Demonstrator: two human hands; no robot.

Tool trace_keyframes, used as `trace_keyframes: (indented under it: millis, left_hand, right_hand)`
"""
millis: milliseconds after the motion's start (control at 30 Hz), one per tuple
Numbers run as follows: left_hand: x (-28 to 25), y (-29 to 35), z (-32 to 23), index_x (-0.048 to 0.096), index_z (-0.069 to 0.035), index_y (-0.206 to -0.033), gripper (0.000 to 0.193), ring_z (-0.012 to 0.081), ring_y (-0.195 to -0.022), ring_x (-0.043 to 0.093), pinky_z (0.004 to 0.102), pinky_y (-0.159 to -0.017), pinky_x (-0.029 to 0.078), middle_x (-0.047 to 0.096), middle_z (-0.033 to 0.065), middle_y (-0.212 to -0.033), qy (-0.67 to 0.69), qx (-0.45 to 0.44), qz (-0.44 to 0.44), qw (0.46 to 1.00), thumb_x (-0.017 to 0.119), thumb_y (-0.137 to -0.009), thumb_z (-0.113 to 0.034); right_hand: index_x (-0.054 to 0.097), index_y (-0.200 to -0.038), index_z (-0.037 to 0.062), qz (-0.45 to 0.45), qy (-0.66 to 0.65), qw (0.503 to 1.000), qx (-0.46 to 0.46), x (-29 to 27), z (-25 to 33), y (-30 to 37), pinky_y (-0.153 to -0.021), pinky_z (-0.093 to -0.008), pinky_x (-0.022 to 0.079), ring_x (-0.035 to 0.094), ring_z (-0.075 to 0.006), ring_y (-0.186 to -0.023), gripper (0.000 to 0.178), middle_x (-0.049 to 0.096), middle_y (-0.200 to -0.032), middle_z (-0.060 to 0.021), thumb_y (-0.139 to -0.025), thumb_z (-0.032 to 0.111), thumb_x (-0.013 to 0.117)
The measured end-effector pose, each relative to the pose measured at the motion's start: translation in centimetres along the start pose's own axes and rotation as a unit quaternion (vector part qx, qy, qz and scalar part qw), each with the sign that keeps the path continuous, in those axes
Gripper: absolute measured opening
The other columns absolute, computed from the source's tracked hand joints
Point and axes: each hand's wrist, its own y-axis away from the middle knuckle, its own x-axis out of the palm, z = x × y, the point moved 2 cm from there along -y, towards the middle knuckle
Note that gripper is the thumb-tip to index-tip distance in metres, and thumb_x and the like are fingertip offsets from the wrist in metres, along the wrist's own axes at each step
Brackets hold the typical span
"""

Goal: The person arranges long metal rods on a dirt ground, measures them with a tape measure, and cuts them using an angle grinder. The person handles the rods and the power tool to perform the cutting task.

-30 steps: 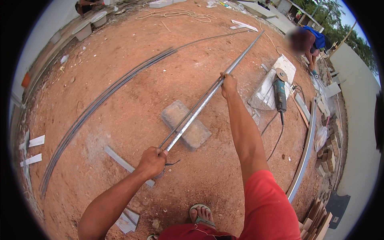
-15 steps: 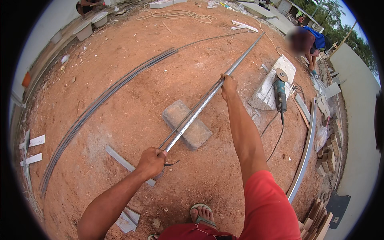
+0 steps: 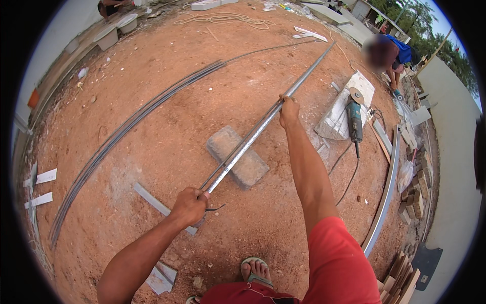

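Observation:
A long silver tape measure blade point(image 3: 233, 163) with fine marks runs away from me beside a thin dark steel rod point(image 3: 238, 147). My left hand point(image 3: 190, 206) is closed around their near end; a dark strap loop sticks out beside it, and the tape's case is mostly hidden by the fingers. Farther along, my right hand point(image 3: 289, 112) grips the blade and rod together, arm outstretched. Both pass over a grey concrete block point(image 3: 251, 171) on the reddish ground, and the far end reaches a white piece point(image 3: 311, 34).
A bundle of rods point(image 3: 136, 119) curves along the left. At right, an angle grinder point(image 3: 355, 119) lies on a white slab point(image 3: 331, 121), its cord trailing. A metal channel point(image 3: 387, 200) lies beyond it. A crouching co-worker point(image 3: 387, 53) works at the far right. Near my left hand lies a flat strip point(image 3: 152, 200).
Almost nothing differs. My left hand has shifted very slightly left; both hands keep their hold on the blade and rod.

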Motion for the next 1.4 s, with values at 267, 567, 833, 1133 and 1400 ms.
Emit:
trace_keyframes:
  millis: [267,567,833,1133,1400]
  left_hand:
    - [-0.5,-0.3,0.0,0.07,0.004,-0.086,0.039,0.0301,-0.073,0.067,0.0442,-0.073,0.051,0.068,0.0202,-0.076,-0.023,0.0,-0.003,1.0,0.059,-0.102,-0.029]
    - [-0.3,-0.5,-0.7,0.07,0.004,-0.085,0.039,0.0299,-0.072,0.067,0.0448,-0.073,0.051,0.068,0.0197,-0.075,-0.016,0.003,-0.016,1.0,0.059,-0.103,-0.029]
    - [-0.5,-0.9,-1.2,0.073,0.003,-0.087,0.04,0.0246,-0.076,0.067,0.0404,-0.076,0.052,0.069,0.0161,-0.077,-0.036,-0.019,-0.008,0.999,0.06,-0.102,-0.031]
    - [-0.6,-1.0,-1.5,0.072,0.003,-0.084,0.04,0.023,-0.071,0.064,0.0398,-0.072,0.05,0.066,0.0137,-0.073,-0.032,-0.006,-0.013,0.999,0.06,-0.102,-0.031]
    - [-0.7,-1.1,-1.4,0.07,0.004,-0.084,0.039,0.029,-0.069,0.066,0.0448,-0.071,0.05,0.067,0.0183,-0.072,-0.027,-0.005,-0.014,1.0,0.06,-0.103,-0.029]
  right_hand:
    - [0.063,-0.114,-0.0084,0.002,0.014,1.0,0.01,0.5,0.9,0.8,-0.063,-0.0298,0.045,0.057,-0.0168,-0.076,0.026,0.062,-0.09,-0.0098,-0.099,0.01,0.052]
    - [0.059,-0.115,-0.0083,0.055,0.01,0.998,0.036,0.2,2.3,1.0,-0.07,-0.0353,0.051,0.059,-0.0205,-0.08,0.025,0.063,-0.097,-0.0136,-0.102,0.011,0.049]
    - [0.052,-0.123,-0.0087,0.061,0.012,0.997,0.044,0.4,3.2,1.4,-0.085,-0.0467,0.053,0.059,-0.0257,-0.093,0.028,0.061,-0.112,-0.0176,-0.105,0.012,0.046]
    - [0.05,-0.127,-0.0081,0.077,0.024,0.995,0.056,-0.1,3.2,0.4,-0.091,-0.0481,0.054,0.06,-0.0276,-0.097,0.029,0.061,-0.116,-0.0193,-0.105,0.012,0.047]
    - [0.05,-0.125,-0.0081,0.071,0.014,0.996,0.046,-0.1,2.9,0.4,-0.087,-0.0465,0.055,0.06,-0.0268,-0.096,0.028,0.061,-0.115,-0.0185,-0.105,0.012,0.047]
